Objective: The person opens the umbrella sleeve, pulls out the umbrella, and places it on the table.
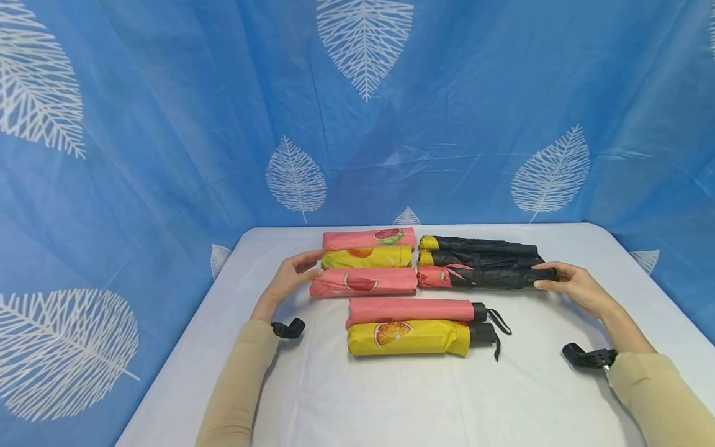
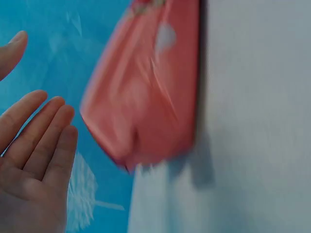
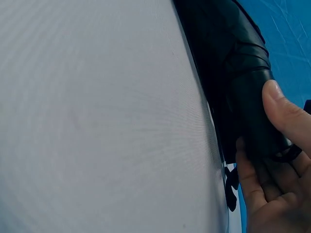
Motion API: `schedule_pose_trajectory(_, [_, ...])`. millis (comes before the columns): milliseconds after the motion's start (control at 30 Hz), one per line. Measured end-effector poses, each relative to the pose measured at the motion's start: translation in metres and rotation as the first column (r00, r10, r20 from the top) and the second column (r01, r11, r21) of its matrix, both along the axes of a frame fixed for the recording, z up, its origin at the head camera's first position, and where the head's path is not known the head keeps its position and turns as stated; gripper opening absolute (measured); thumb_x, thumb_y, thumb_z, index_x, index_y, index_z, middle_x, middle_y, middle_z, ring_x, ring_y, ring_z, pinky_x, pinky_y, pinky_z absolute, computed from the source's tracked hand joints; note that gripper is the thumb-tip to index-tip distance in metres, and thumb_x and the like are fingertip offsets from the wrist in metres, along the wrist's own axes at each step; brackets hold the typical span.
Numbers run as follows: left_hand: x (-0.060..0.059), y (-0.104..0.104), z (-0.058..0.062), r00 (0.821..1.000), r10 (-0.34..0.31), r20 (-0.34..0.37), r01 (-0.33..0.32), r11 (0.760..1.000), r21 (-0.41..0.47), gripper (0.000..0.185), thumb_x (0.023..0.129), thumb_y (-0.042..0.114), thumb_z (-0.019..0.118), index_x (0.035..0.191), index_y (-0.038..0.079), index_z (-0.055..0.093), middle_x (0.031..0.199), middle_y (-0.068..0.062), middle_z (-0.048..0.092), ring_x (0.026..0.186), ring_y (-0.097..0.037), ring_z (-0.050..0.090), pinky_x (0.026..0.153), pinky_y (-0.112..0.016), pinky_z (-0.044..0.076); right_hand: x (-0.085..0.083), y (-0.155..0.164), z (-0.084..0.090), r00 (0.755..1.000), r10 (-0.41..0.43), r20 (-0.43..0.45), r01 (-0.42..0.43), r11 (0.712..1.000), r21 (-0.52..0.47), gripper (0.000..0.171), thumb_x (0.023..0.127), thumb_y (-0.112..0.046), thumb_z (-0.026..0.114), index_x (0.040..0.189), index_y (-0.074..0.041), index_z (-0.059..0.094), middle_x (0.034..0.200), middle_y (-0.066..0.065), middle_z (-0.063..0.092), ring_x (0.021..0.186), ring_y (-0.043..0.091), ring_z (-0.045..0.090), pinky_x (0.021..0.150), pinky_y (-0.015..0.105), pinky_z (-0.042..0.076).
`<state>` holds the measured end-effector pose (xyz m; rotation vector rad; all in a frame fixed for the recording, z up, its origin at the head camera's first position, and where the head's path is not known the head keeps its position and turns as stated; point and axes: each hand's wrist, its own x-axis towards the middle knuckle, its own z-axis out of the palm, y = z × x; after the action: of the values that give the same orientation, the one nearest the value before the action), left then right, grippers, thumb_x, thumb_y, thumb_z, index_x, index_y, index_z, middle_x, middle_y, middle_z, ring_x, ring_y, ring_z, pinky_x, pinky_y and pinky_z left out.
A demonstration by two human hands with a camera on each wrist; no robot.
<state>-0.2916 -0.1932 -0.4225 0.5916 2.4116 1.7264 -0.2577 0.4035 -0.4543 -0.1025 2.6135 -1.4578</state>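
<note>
Black umbrella [image 1: 491, 277] lies long axis left-right across the surface [image 1: 391, 397]; right hand [image 1: 575, 285] pinches its right end, thumb over, fingers [image 3: 252, 184] under. Left hand [image 1: 287, 277], fingers straight and together, sits just left of the pink sleeve [image 1: 365, 282], nothing held.

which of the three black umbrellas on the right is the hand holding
The nearest black umbrella, the one with pink at its left end. The right hand grips its handle end, while the two behind it, with yellow ends, lie untouched.
</note>
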Motion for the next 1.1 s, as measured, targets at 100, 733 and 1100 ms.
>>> schedule_pose_trajectory(100, [0.011,0.014,0.016,0.997,-0.077,-0.013,0.077,0.997,0.013,0.051,0.091,0.004,0.063,0.137,-0.007,0.044,0.138,-0.027,0.042,0.127,-0.038,0.040,0.103,-0.042,0.034,0.000,-0.001,0.000,1.000,-0.004,-0.010,0.004,1.000,0.018,0.067,0.086,-0.034,0.069,0.136,0.002,0.042,0.147,0.033,0.016,0.130,0.055,0.014,0.093,0.071,0.021])
schedule_pose_trajectory(733, [0.038,0.054,0.003,0.920,-0.382,0.092,0.391,0.912,-0.124,0.055,0.088,0.004,0.065,0.138,-0.005,0.043,0.139,-0.020,0.045,0.128,-0.034,0.041,0.101,-0.046,0.037,0.000,0.000,-0.006,0.999,-0.014,-0.051,0.021,0.988,0.152,0.069,0.084,-0.044,0.069,0.133,0.000,0.047,0.143,0.033,0.028,0.118,0.047,0.035,0.078,0.048,0.040])
schedule_pose_trajectory(1100, [0.021,0.060,-0.034,0.889,-0.458,0.009,0.450,0.868,-0.212,0.061,0.089,0.009,0.065,0.144,0.005,0.039,0.144,-0.009,0.041,0.119,-0.024,0.048,0.091,-0.030,0.044,0.003,-0.002,-0.008,0.997,-0.009,-0.081,0.025,0.980,0.196,0.065,0.086,-0.043,0.068,0.131,-0.001,0.050,0.140,0.032,0.033,0.113,0.042,0.040,0.071,0.037,0.040])
